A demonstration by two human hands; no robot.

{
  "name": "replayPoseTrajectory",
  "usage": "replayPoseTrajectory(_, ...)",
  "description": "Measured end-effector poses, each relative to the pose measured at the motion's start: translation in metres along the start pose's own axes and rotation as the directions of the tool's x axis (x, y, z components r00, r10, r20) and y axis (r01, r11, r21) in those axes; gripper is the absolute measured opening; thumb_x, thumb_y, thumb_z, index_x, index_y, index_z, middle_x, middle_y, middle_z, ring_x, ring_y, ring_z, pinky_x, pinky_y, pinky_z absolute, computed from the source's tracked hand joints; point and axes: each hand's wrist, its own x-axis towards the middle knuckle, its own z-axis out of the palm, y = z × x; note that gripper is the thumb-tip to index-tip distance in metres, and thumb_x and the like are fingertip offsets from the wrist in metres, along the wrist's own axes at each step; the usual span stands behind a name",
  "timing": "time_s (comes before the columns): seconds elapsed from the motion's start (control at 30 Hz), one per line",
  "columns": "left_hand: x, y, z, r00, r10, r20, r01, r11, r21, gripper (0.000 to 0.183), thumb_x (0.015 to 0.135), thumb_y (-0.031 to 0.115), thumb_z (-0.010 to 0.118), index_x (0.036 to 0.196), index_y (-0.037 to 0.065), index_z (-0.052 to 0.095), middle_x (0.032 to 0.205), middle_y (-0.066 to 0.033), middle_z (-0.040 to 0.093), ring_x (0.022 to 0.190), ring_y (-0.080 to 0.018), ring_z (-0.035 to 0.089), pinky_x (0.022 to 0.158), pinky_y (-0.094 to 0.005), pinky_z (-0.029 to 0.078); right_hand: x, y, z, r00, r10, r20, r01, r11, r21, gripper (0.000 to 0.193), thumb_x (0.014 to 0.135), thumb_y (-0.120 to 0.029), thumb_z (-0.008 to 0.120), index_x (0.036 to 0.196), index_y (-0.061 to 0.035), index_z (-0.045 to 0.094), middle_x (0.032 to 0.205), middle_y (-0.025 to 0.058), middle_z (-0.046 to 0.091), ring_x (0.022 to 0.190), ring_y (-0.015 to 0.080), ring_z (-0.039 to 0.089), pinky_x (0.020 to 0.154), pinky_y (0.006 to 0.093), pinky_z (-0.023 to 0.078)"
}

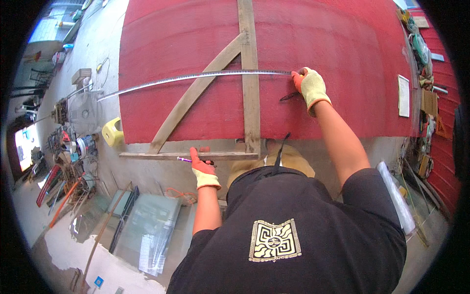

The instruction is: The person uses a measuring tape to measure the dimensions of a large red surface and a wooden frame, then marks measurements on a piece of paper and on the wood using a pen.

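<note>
Tape measure (196,76), pinched in right hand (312,88), left hand (203,172) gripping slim purple pen (184,159); could buckle if its long span twists.

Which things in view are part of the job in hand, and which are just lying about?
In use:
- measuring tape, its end at the right hand
- purple pen in the left hand
- wooden frame, under the tape
- red surface beneath

Lying about:
- yellow stool
- glass sheets
- orange cord
</note>
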Motion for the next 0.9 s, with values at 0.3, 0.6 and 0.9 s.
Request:
replayPoseTrajectory(0.3,-0.001,0.012,-0.01,0.983,-0.122,0.138,0.112,0.991,0.076,0.039,0.106,0.052,0.061,0.115,0.014,0.066,0.112,-0.0037,0.076,0.072,-0.0057,0.054,0.055,-0.0209,0.039,0.003,0.011,-0.002,0.988,0.132,0.082,-0.142,0.982,0.128,0.049,0.093,-0.053,0.073,0.116,-0.01,0.076,0.116,0.0191,0.078,0.115,0.039,0.073,0.099,0.0471,0.055)
replayPoseTrajectory(0.6,0.003,0.012,-0.014,0.99,-0.003,0.138,-0.013,0.993,0.117,0.033,0.106,0.046,0.064,0.117,0.015,0.069,0.117,-0.0027,0.075,0.07,-0.0038,0.052,0.055,-0.0191,0.038,0.015,0.064,-0.023,0.983,0.164,0.081,-0.177,0.961,0.212,0.048,0.092,-0.052,0.074,0.112,-0.0087,0.077,0.11,0.0191,0.08,0.109,0.0367,0.075,0.097,0.0445,0.056)
replayPoseTrajectory(0.9,0.003,0.012,-0.015,0.984,-0.06,0.166,0.056,0.998,0.028,0.025,0.105,0.038,0.067,0.11,0.014,0.068,0.117,-0.0052,0.073,0.066,-0.0044,0.053,0.052,-0.0179,0.042,0.036,0.092,-0.027,0.992,0.111,0.064,-0.121,0.976,0.18,0.051,0.094,-0.052,0.076,0.118,-0.0069,0.076,0.114,0.0185,0.08,0.11,0.0347,0.075,0.099,0.0433,0.056)
